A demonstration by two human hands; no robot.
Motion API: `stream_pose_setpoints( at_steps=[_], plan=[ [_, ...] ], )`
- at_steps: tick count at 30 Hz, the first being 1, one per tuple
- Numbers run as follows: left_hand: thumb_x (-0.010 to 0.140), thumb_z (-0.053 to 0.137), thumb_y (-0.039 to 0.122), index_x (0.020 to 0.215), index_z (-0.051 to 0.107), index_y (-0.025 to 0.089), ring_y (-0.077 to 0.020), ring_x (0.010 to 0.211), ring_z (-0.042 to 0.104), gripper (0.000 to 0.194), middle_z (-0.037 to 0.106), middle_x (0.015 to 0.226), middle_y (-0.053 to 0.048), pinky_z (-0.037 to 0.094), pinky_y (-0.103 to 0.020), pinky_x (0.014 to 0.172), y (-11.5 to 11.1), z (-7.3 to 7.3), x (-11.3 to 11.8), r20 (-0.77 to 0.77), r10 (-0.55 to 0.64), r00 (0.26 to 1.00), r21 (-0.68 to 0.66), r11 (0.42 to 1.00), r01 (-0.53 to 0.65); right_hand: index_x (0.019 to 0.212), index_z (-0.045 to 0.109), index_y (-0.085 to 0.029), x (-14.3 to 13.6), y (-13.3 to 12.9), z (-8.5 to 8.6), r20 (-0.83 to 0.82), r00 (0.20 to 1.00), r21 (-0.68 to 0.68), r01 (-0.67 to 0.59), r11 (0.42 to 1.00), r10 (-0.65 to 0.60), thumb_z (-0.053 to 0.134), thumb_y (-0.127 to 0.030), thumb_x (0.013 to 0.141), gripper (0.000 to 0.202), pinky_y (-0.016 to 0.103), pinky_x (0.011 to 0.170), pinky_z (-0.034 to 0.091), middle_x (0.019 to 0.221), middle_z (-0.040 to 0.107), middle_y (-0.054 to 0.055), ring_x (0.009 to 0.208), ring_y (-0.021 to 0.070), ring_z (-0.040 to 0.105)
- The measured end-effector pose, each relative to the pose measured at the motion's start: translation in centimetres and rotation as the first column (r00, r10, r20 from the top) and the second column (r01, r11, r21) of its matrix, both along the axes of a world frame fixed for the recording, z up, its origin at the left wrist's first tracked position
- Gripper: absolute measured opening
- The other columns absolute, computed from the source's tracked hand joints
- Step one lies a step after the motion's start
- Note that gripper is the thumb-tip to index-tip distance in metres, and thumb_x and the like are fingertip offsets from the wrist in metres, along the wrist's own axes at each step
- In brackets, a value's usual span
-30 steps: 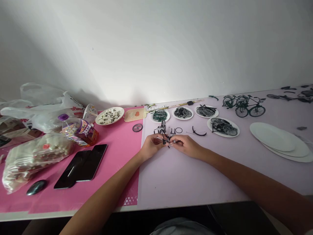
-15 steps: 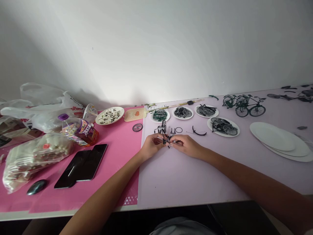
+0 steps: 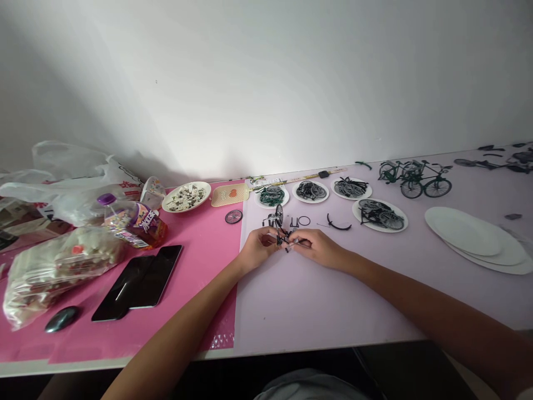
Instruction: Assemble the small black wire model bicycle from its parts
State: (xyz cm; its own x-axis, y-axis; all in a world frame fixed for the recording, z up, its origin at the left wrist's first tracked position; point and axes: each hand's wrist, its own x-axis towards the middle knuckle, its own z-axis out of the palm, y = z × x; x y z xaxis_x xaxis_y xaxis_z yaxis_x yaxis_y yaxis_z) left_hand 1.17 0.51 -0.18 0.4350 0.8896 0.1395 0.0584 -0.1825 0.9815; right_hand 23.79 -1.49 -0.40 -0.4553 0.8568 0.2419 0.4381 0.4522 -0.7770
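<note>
Half-built miniature bicycle (image 3: pixel 278 225) sits on the lilac mat (image 3: pixel 316 294), mid-table. Left hand (image 3: pixel 257 250) pinches its frame, fingers closed on it. Right hand (image 3: pixel 318 248) grips a thin silver tool (image 3: pixel 292 244), tip at the frame. Looks like fastening a small part; next move needs a steady frame and fine alignment. Count: four small plates of parts (image 3: pixel 379 215), two finished green bicycles (image 3: pixel 415 180), one loose wheel (image 3: pixel 234 216).

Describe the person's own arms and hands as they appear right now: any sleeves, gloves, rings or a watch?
Both forearms are bare as far as the picture shows; no sleeves, gloves or watch are visible. The left hand and right hand are bare too. Whether any ring is worn is too small to tell.
</note>
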Motion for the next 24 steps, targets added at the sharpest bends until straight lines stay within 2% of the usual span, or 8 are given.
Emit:
stream_pose_setpoints(
  at_steps=[13,19,24],
  plan=[
    [0.072,0.087,0.048,0.088,0.067,0.015,-0.0209,0.097,0.069,0.042,0.072,0.116,-0.013,0.054,-0.032,0.084,0.06,-0.16,-0.04,0.003,-0.017,1.0,-0.007,1.0,0.017,0.101,0.073,-0.02,-0.02,-0.14,0.19,0.011,1.0,-0.021,0.001,1.0,-0.001,0.061,-0.031,0.092,0.018,0.025,0.058,0.035,0.085,0.068,0.002,0.062,0.0124,0.049],
    [0.072,0.086,0.05,0.089,0.067,0.014,-0.0189,0.091,0.068,0.044,0.072,0.115,-0.013,0.053,-0.032,0.082,-0.15,0.26,0.06,-0.02,-0.019,1.0,-0.016,1.0,0.018,0.1,0.072,-0.019,-0.03,-0.28,0.43,0.036,0.999,-0.047,0.017,0.999,-0.015,0.062,-0.034,0.092,0.019,0.024,0.054,0.031,0.075,0.061,-0.001,0.057,0.0109,0.042],
    [0.074,0.086,0.049,0.088,0.067,0.014,-0.0186,0.092,0.067,0.042,0.072,0.114,-0.013,0.051,-0.031,0.081,-0.15,0.28,0.09,-0.022,-0.017,1.0,-0.002,1.0,0.017,0.098,0.072,-0.019,-0.04,-0.22,0.33,0.026,1.0,-0.033,0.014,0.999,-0.013,0.063,-0.033,0.091,0.018,0.024,0.054,0.031,0.077,0.062,0.0,0.058,0.0108,0.041]
  ],
)
